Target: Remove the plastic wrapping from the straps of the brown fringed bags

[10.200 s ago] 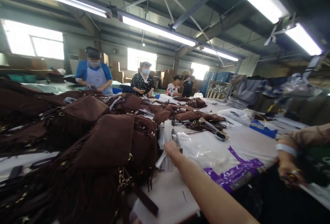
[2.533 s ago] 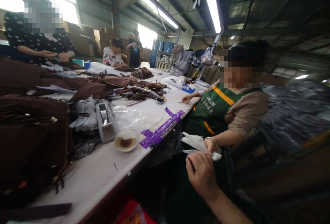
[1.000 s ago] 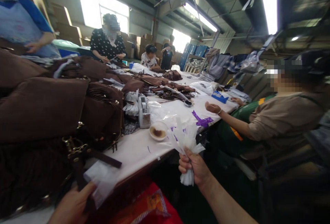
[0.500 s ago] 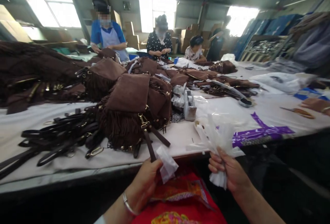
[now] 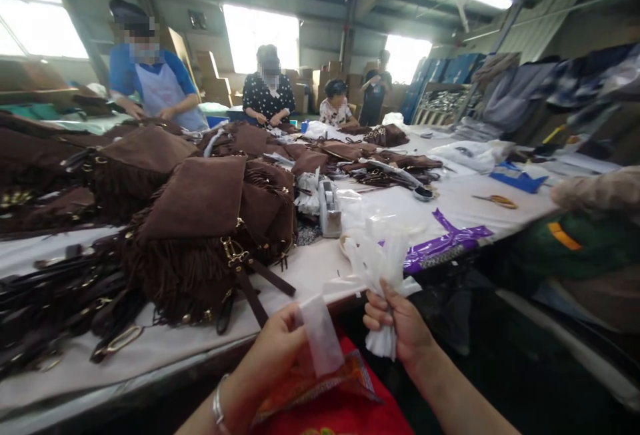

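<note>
Just below centre, white strips (image 5: 377, 255) fan from the right hand (image 5: 400, 321), curled round them; the left hand (image 5: 275, 341) pinches one translucent strip (image 5: 320, 335) — that one's apart, the others look bunched from here. Left of centre, a fringed brown bag (image 5: 195, 201) sits on the table (image 5: 450, 195).

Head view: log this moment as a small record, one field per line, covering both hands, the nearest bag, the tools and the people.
Left hand: pinching a translucent white strip
Right hand: gripping a bunch of white strips
Nearest bag: brown fringed bag, on the table
Left of bag: dark straps, piled
Right of bag: tape dispenser
Far right: yellow-handled scissors, lying on the table
Table edge: purple plastic
People: four beyond the bags; a tan sleeve at right
</note>
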Available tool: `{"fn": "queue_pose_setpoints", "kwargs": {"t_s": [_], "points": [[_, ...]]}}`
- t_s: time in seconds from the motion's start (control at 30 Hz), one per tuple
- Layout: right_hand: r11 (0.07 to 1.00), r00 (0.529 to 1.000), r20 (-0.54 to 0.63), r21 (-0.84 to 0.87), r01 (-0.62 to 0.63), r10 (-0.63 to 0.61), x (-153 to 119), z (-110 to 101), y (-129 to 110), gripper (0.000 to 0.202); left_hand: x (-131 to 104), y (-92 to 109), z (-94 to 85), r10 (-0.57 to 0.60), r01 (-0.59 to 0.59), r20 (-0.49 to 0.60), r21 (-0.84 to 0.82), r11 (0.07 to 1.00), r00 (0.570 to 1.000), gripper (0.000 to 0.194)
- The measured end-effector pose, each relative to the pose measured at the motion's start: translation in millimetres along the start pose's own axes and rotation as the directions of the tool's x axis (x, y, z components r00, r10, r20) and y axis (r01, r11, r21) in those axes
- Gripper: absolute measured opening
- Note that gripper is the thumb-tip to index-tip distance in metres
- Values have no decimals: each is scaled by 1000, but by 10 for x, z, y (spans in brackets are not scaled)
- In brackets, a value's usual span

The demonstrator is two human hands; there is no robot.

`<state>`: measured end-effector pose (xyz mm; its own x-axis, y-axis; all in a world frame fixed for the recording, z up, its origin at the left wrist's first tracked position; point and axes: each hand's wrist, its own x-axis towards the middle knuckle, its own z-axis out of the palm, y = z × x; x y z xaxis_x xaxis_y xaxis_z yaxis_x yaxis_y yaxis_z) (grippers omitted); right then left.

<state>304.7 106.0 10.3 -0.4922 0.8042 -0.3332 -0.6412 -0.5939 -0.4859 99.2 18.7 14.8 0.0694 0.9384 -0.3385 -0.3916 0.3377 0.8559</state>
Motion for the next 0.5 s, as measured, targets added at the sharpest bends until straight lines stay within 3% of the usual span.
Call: {"fn": "queue_pose_setpoints", "kwargs": {"t_s": [0.17,0.27,0.4,0.47,0.5], "points": [[1000,1000,-6,8,-17,17,-25,3,-2,34,188,83,63,2,-27,-123,-203,979,992,57],[999,999,-14,17,-34,34,-22,-13,11,32,210,115,46,-42,9,-129,-247,969,991,66],[1000,1000,-16,16,-13,13,4,-16,26,33,103,194,-18,-73,73,3,-96,993,997,36],[1000,1000,-11,15,2,-2,31,1,27,35,61,228,-48,-36,34,115,23,999,993,23],[1000,1000,-10,12,8,-8,45,15,29,36,55,238,-53,-10,-3,156,83,997,988,28]]}}
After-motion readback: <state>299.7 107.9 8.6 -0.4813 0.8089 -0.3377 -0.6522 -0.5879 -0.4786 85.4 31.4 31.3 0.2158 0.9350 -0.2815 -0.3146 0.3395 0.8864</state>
